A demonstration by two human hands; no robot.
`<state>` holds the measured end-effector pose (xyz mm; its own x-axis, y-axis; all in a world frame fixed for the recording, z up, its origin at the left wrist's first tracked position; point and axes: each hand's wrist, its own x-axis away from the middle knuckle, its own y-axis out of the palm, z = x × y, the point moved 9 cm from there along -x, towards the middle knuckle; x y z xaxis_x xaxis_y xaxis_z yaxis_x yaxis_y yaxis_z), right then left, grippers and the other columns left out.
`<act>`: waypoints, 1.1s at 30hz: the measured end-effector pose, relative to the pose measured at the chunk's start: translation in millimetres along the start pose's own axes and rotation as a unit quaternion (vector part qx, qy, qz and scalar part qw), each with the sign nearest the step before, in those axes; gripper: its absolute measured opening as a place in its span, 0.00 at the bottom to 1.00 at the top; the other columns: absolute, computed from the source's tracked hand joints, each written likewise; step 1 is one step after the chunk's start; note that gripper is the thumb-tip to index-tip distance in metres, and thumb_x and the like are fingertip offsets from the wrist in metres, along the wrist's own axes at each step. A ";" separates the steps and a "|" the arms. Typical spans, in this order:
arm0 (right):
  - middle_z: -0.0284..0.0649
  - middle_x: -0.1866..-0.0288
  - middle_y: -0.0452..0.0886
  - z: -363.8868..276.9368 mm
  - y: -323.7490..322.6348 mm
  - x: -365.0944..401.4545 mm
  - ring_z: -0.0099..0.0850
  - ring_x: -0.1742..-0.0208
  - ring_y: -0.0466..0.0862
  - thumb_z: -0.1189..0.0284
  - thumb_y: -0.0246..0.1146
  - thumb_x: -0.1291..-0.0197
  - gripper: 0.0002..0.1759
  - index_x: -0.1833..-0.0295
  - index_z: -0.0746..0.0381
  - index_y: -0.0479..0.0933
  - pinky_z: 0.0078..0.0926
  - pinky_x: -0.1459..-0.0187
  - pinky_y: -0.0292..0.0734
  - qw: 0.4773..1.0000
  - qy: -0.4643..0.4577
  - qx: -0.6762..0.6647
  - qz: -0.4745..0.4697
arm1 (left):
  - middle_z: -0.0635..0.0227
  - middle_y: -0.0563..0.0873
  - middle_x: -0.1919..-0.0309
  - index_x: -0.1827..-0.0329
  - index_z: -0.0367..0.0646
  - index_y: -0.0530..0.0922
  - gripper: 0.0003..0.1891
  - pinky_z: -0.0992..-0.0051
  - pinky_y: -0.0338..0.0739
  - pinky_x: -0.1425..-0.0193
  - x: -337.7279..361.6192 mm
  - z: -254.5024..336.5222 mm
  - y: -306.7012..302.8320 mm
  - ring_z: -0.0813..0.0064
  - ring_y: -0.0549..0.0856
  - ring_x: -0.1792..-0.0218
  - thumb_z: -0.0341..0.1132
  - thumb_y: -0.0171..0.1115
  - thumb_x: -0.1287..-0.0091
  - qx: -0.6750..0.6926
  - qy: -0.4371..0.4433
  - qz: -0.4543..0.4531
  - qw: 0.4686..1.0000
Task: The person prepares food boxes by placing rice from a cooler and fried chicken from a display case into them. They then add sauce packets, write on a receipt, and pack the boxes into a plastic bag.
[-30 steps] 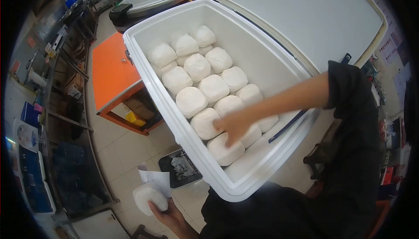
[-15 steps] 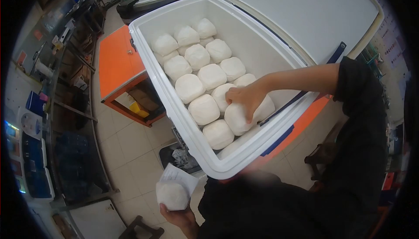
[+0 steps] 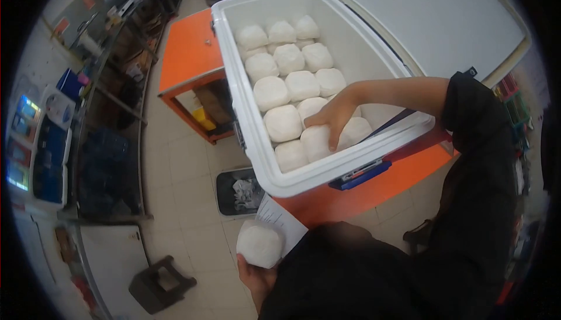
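A white cooler box with its lid raised holds several rows of white, rounded, wrapped-looking bundles. My right hand reaches over its near right side, thumb and fingers spread on top of a bundle near the front corner. Whether that hand grips it is not clear. Lower down, outside the box, my left hand holds another white bundle from below. A sheet of printed paper lies behind that bundle, partly hidden by it.
An orange cabinet stands left of the cooler box, and an orange surface lies beneath the box. A dark bin with crumpled paper is on the tiled floor. A brown stool stands lower left, beside metal shelving.
The view has shifted, so the cooler box appears higher and further right. My right hand stays over the front bundles. My left hand still holds its bundle, and more of the bin shows.
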<state>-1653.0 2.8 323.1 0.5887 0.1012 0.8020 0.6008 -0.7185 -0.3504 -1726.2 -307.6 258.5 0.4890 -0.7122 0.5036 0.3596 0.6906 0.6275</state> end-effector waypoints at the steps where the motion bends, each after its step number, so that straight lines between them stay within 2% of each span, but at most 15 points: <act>1: 0.53 0.40 0.67 -5.0 -2.9 -0.3 0.42 0.38 0.67 0.53 0.71 0.61 0.51 0.35 0.66 0.56 0.34 0.39 0.61 0.999 0.000 0.034 0.003 | 0.59 0.68 0.40 0.34 0.44 0.58 0.35 0.55 0.75 0.52 3.7 -2.8 -0.3 0.56 0.72 0.43 0.62 0.39 0.36 0.007 0.010 0.007 1.000; 5: 0.54 0.38 0.66 -7.8 -6.1 -5.4 0.42 0.38 0.67 0.54 0.70 0.61 0.51 0.35 0.67 0.55 0.33 0.39 0.60 0.993 0.003 0.115 -0.011 | 0.58 0.69 0.41 0.35 0.43 0.58 0.35 0.56 0.77 0.54 20.1 -15.2 -0.5 0.56 0.74 0.44 0.62 0.39 0.35 0.025 0.033 0.010 0.999; 7: 0.55 0.39 0.66 -2.3 -5.5 3.6 0.44 0.38 0.67 0.55 0.70 0.61 0.50 0.36 0.68 0.56 0.33 0.39 0.60 0.989 0.076 0.127 -0.032 | 0.58 0.69 0.41 0.35 0.43 0.58 0.35 0.56 0.76 0.54 24.0 -23.2 4.2 0.55 0.73 0.44 0.62 0.38 0.35 0.019 0.042 -0.019 0.999; 8: 0.55 0.39 0.66 -5.1 -0.1 4.7 0.44 0.38 0.67 0.55 0.70 0.61 0.50 0.36 0.68 0.56 0.33 0.39 0.60 0.986 0.060 0.149 -0.044 | 0.58 0.69 0.41 0.35 0.43 0.58 0.35 0.56 0.76 0.54 32.4 -28.8 4.1 0.55 0.73 0.44 0.62 0.38 0.35 0.029 0.060 0.002 0.998; 10: 0.56 0.41 0.68 -16.8 -10.0 16.1 0.45 0.39 0.68 0.56 0.71 0.62 0.50 0.36 0.70 0.57 0.33 0.40 0.62 0.983 -0.041 0.154 0.089 | 0.57 0.69 0.41 0.34 0.41 0.56 0.33 0.56 0.72 0.45 35.4 -35.8 13.0 0.57 0.71 0.41 0.56 0.38 0.33 0.068 0.058 0.018 0.996; 12: 0.57 0.43 0.69 -24.4 -6.1 22.2 0.46 0.41 0.70 0.56 0.71 0.63 0.50 0.36 0.69 0.57 0.34 0.42 0.64 0.980 -0.041 0.177 0.088 | 0.57 0.69 0.41 0.34 0.42 0.57 0.32 0.55 0.75 0.51 39.4 -41.9 10.1 0.54 0.72 0.43 0.55 0.43 0.35 0.077 0.058 0.047 0.994; 15: 0.58 0.44 0.69 -29.4 -16.3 33.9 0.47 0.44 0.72 0.57 0.71 0.64 0.50 0.36 0.66 0.56 0.36 0.43 0.65 0.965 -0.027 0.210 0.157 | 0.51 0.68 0.41 0.35 0.39 0.56 0.34 0.55 0.74 0.47 35.8 -47.3 33.9 0.54 0.73 0.43 0.49 0.51 0.41 0.047 0.049 -0.019 0.998; 19: 0.52 0.49 0.72 -68.4 -44.7 112.3 0.42 0.46 0.73 0.60 0.70 0.64 0.46 0.38 0.64 0.57 0.33 0.45 0.67 0.945 -0.013 0.159 0.284 | 0.54 0.67 0.40 0.34 0.37 0.53 0.31 0.62 0.74 0.45 35.2 -50.1 52.9 0.60 0.72 0.41 0.40 0.52 0.38 -0.009 0.043 -0.035 0.998; 23: 0.42 0.49 0.71 -130.1 -32.9 193.3 0.32 0.47 0.73 0.62 0.69 0.62 0.42 0.40 0.62 0.61 0.26 0.48 0.69 0.910 -0.201 -0.011 0.363 | 0.56 0.68 0.42 0.34 0.38 0.54 0.30 0.68 0.76 0.49 22.9 -58.7 61.9 0.65 0.73 0.42 0.39 0.52 0.36 -0.071 0.011 -0.055 0.996; 24: 0.42 0.49 0.71 -129.8 -18.6 196.3 0.32 0.47 0.73 0.62 0.69 0.62 0.42 0.40 0.62 0.61 0.26 0.48 0.69 0.910 -0.198 -0.011 0.365 | 0.57 0.69 0.42 0.34 0.38 0.54 0.30 0.69 0.77 0.50 19.2 -64.5 62.7 0.66 0.73 0.43 0.39 0.52 0.35 -0.079 -0.013 -0.065 0.995; 28: 0.40 0.46 0.68 -119.6 54.3 192.1 0.29 0.44 0.70 0.63 0.71 0.65 0.43 0.40 0.64 0.62 0.27 0.44 0.66 0.852 -0.294 -0.257 0.348 | 0.58 0.68 0.41 0.33 0.38 0.53 0.30 0.68 0.72 0.44 14.7 -69.9 70.6 0.67 0.72 0.42 0.40 0.51 0.34 -0.146 -0.036 -0.063 0.987; 30: 0.42 0.47 0.71 -112.5 93.0 151.3 0.31 0.45 0.71 0.66 0.72 0.58 0.40 0.39 0.62 0.62 0.29 0.45 0.67 0.866 -0.280 -0.325 0.256 | 0.58 0.66 0.39 0.32 0.39 0.50 0.32 0.67 0.63 0.37 9.7 -69.4 76.6 0.67 0.69 0.39 0.44 0.49 0.33 -0.135 0.082 -0.140 0.977; 31: 0.42 0.47 0.71 -104.5 108.2 129.0 0.31 0.45 0.71 0.64 0.72 0.57 0.41 0.39 0.63 0.61 0.29 0.45 0.67 0.864 -0.239 -0.375 0.235 | 0.56 0.62 0.36 0.30 0.40 0.47 0.35 0.68 0.56 0.33 9.1 -81.6 59.0 0.65 0.64 0.36 0.52 0.46 0.33 -0.158 0.031 -0.126 0.979; 32: 0.42 0.48 0.71 -97.0 121.9 109.2 0.32 0.45 0.71 0.62 0.72 0.57 0.41 0.39 0.63 0.60 0.30 0.46 0.67 0.858 -0.199 -0.423 0.214 | 0.56 0.62 0.36 0.30 0.40 0.47 0.35 0.68 0.56 0.33 8.3 -83.9 50.3 0.65 0.64 0.36 0.52 0.46 0.33 -0.159 0.030 -0.128 0.978; 33: 0.42 0.48 0.71 -93.6 129.1 97.2 0.32 0.45 0.71 0.62 0.72 0.57 0.41 0.39 0.63 0.60 0.30 0.46 0.67 0.856 -0.199 -0.424 0.217 | 0.56 0.60 0.35 0.30 0.41 0.46 0.37 0.67 0.57 0.33 14.4 -79.2 61.1 0.64 0.63 0.36 0.57 0.43 0.33 -0.142 0.076 -0.228 0.960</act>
<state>-1568.8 -144.6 401.1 0.8965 -0.1962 0.3972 -0.2306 -0.9722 0.0403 -1634.3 -265.7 257.1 0.3314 -0.9372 0.1083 0.7563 0.3326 0.5633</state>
